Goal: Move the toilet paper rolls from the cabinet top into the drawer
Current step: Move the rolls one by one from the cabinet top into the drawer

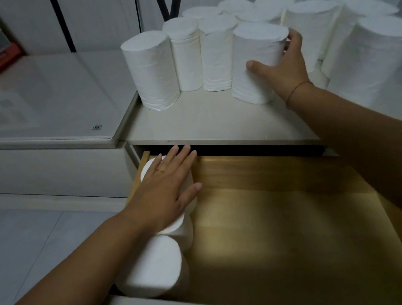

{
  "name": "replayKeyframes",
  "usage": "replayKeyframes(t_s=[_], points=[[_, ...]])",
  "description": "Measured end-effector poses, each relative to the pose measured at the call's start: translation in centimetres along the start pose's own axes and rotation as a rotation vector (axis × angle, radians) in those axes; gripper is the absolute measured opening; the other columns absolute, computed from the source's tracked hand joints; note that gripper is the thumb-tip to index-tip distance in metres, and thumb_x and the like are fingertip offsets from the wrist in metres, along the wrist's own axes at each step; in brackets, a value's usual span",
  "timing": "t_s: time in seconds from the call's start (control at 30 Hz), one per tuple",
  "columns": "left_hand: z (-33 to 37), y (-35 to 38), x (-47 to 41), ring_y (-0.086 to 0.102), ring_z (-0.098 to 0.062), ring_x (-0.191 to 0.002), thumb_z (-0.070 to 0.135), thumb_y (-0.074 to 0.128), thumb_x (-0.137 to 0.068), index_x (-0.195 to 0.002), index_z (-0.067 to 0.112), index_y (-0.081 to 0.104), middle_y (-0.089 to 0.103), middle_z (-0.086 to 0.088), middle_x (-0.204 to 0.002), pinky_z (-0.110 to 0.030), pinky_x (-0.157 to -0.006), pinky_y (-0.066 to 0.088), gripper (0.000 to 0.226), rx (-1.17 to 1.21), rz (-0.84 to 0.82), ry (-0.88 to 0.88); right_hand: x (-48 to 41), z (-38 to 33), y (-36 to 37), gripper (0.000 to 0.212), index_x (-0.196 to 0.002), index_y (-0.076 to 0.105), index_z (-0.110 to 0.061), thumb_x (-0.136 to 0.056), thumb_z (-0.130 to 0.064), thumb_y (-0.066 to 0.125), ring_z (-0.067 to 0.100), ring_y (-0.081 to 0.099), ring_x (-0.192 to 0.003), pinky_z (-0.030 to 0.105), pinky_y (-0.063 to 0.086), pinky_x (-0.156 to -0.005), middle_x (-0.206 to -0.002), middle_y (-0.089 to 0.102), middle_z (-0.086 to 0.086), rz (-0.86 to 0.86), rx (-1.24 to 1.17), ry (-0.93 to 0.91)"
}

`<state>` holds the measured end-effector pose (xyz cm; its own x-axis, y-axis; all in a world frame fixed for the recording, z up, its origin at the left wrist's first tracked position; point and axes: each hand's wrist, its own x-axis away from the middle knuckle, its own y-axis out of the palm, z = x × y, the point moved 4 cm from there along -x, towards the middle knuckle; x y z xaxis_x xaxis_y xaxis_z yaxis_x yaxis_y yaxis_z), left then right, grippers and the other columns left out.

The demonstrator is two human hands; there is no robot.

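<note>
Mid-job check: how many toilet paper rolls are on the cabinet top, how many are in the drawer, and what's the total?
On the cabinet top: 12 toilet paper rolls visible, the right hand gripping the front roll
In the drawer: 3 more, the left hand resting on the rear roll
Total: 15 in view

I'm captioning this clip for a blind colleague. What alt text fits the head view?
A person's right hand grips an upright toilet paper roll, one of many on the cabinet top, while the left hand rests flat on rolls standing along the left side of the open wooden drawer below.
</note>
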<state>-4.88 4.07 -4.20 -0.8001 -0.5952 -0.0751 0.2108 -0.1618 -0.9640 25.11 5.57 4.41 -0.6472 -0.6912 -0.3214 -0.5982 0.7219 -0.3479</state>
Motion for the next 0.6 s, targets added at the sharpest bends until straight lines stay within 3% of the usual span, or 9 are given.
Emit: replayKeyframes(t_s=[0.1,0.23,0.33,0.6], points=[[-0.2,0.0,-0.4,-0.015,-0.001,-0.143,0.063,0.014,-0.085,-0.151,0.03,0.004,-0.009,0.018,-0.154,-0.019,-0.113,-0.017,0.075,-0.002,0.007,-0.001,-0.6,0.3,0.5,0.09,-0.138,0.024,-0.011,-0.07,-0.033,0.078,0.013,0.043,-0.122,0.019,0.034,-0.102,-0.137,0.041,0.003,0.003,-0.023,0.011],[-0.3,0.2,-0.5,-0.015,-0.002,-0.144,0.061,0.018,-0.086,-0.151,0.029,0.004,-0.009,0.018,-0.153,-0.023,-0.115,-0.013,0.073,0.001,0.004,0.009,-0.4,0.7,0.9,0.085,-0.134,0.03,-0.011,-0.068,-0.034,0.079,0.015,0.044,-0.122,0.026,0.037,-0.106,-0.135,0.044,0.003,0.012,-0.029,0.023],[-0.4,0.2,-0.3,-0.015,-0.003,-0.143,0.06,0.019,-0.087,-0.151,0.028,0.006,-0.009,0.018,-0.152,-0.023,-0.115,-0.013,0.073,-0.01,0.01,0.01,0.4,0.3,0.8,0.08,-0.129,0.035,-0.01,-0.066,-0.034,0.078,0.012,0.047,-0.115,0.023,0.04,-0.1,-0.128,0.047,0.001,0.01,-0.015,0.021],[-0.6,0.5,0.8,-0.016,-0.006,-0.143,0.06,0.019,-0.088,-0.151,0.026,0.002,-0.013,0.015,-0.152,-0.027,-0.115,-0.01,0.073,-0.033,-0.029,-0.022,7.0,-1.7,0.0,0.077,-0.128,0.039,-0.015,-0.066,-0.026,0.082,0.013,0.051,-0.116,0.033,0.044,-0.102,-0.127,0.051,0.0,-0.18,-0.088,-0.039]])
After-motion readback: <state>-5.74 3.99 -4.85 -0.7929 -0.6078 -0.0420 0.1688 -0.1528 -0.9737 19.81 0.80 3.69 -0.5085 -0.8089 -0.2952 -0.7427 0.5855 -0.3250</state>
